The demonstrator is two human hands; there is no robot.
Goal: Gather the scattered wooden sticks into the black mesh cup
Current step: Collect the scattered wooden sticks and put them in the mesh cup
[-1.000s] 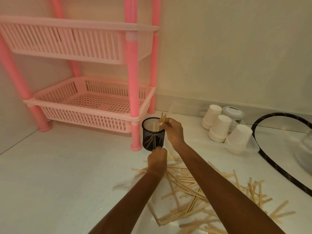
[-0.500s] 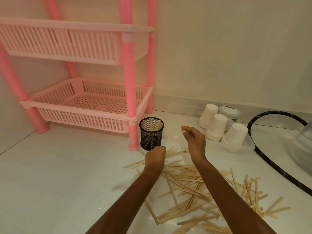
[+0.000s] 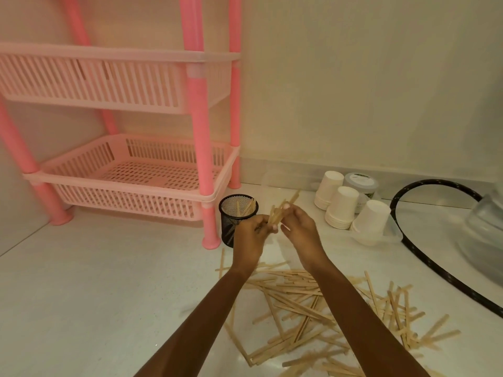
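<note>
A few sticks (image 3: 245, 208) stood in the cup (image 3: 238, 221), just left of the hands. The left hand (image 3: 251, 236) curled round the lower end of a small bundle (image 3: 277, 213), and the right hand (image 3: 298, 227) pinched it higher up. A big pile (image 3: 299, 303) lay under the arms, so the job looked barely begun.

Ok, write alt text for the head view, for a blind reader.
Left hand and right hand hold a small bundle of wooden sticks beside a black mesh cup that has a few sticks inside. Many more sticks lie scattered on the white surface below, near a pink rack and stacked white paper cups.
</note>
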